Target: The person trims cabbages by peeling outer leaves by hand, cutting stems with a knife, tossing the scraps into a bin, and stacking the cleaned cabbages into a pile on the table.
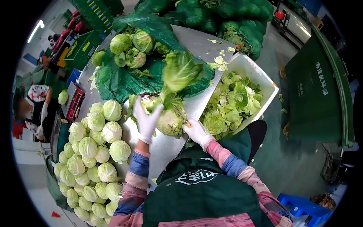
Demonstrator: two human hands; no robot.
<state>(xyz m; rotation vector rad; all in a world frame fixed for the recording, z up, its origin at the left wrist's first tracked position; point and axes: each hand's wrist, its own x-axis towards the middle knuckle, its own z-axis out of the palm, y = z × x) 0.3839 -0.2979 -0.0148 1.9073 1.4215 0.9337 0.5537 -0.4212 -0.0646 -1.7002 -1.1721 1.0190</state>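
Left fingers [138, 109] spread; right fingers [187, 130] clamped on knife [187, 124]; cabbage [169, 125] between.

smooth metal tabletop [193, 38], coarse mesh netting [113, 83], ribbed cabbage leaf [181, 70]

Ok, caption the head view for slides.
Gloved right hand holding a knife at a cabbage, between piled cabbages and a leaf-filled box.
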